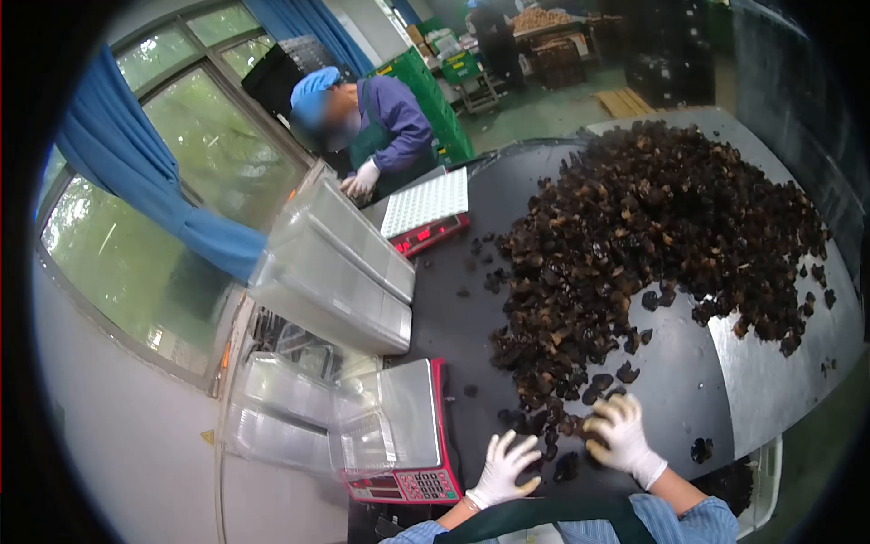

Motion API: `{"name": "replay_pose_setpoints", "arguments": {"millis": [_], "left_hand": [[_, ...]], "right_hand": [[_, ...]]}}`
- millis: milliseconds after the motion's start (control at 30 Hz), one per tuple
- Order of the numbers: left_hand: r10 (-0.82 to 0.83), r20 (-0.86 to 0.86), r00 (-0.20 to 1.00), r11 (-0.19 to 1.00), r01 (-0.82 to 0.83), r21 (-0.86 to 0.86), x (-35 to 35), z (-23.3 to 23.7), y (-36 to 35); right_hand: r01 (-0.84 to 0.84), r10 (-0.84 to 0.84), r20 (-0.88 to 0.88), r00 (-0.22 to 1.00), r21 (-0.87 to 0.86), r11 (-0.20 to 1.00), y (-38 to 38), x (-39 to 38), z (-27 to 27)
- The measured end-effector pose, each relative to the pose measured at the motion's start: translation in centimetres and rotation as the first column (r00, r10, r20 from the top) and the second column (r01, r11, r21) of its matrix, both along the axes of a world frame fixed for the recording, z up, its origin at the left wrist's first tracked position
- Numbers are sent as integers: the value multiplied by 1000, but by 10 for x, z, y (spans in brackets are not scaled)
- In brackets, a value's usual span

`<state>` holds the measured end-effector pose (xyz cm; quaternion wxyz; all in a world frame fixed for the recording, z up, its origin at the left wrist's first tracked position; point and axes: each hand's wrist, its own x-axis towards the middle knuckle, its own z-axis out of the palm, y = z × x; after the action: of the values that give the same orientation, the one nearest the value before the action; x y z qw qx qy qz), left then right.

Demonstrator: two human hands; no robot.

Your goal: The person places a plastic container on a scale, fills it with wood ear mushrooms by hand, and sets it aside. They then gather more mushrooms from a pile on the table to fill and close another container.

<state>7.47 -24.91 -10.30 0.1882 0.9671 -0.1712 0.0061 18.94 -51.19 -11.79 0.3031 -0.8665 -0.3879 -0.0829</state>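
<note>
while the left hand [501,467] spreads open and the right hand [623,437] curls around dried mushrooms [553,354] at the pile's near edge, a loose grip could drop pieces off the table [689,381]

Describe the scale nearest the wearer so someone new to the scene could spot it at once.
Start at the table heaped with dark fungus. At its near end, just left of the left hand, sits a red scale with a keypad facing the wearer. Unlike the other scale farther up, which carries a white tray, this one has a clear box on top.
</note>
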Motion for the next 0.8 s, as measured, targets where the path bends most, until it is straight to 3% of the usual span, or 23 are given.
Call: {"name": "replay_pose_setpoints", "arguments": {"millis": [67, 100, 133, 200, 267, 333, 400, 467, 533, 600, 667, 733, 800], "left_hand": [[175, 80, 981, 977, -164, -135, 8, 11, -10], [222, 71, 972, 970, -213, -120, 15, 13, -15], [267, 64, 961, 960, -260, -103, 22, 14, -20], [195, -7, 981, 979, -194, 62, 29, 11, -30], [87, 15, 996, 989, -88, 119, 30, 0, -27], [125, -15, 992, 985, -123, 117, 25, 4, -16], [239, -16, 971, 971, -239, 16, 15, -1, 2], [429, 72, 900, 903, -424, -71, 2, -4, 4], [501, 42, 865, 861, -492, -130, -2, -6, 3], [489, 19, 872, 871, -488, -53, 0, -7, -3], [279, -26, 960, 960, -279, 16, -1, -7, -8], [92, -51, 994, 991, -97, -94, -1, -3, -15], [48, -5, 999, 990, -49, -129, -2, 5, -18]], "right_hand": [[261, -256, -97, 962, 37, 965, 0, 3, 1], [299, -298, -133, 945, -14, 954, 4, 5, 5], [268, -271, -130, 954, -40, 962, 10, 4, 6], [59, -76, -138, 987, -125, 990, 22, -4, 14], [-170, 144, -159, 977, -162, 972, 26, -19, 12], [-212, 194, -133, 972, -131, 969, 16, -26, 3], [-79, 47, -182, 982, -172, 982, -5, -26, 9], [86, -104, -151, 983, -117, 989, -29, -23, 4], [273, -275, -141, 951, -30, 962, -41, -19, 2], [382, -397, -182, 900, -109, 918, -39, -20, -1], [277, -302, -220, 927, -139, 951, -26, -25, 4], [59, -74, -270, 960, -60, 996, -14, -33, 10], [-59, 53, -199, 978, -28, 998, -7, -43, 11]]}}
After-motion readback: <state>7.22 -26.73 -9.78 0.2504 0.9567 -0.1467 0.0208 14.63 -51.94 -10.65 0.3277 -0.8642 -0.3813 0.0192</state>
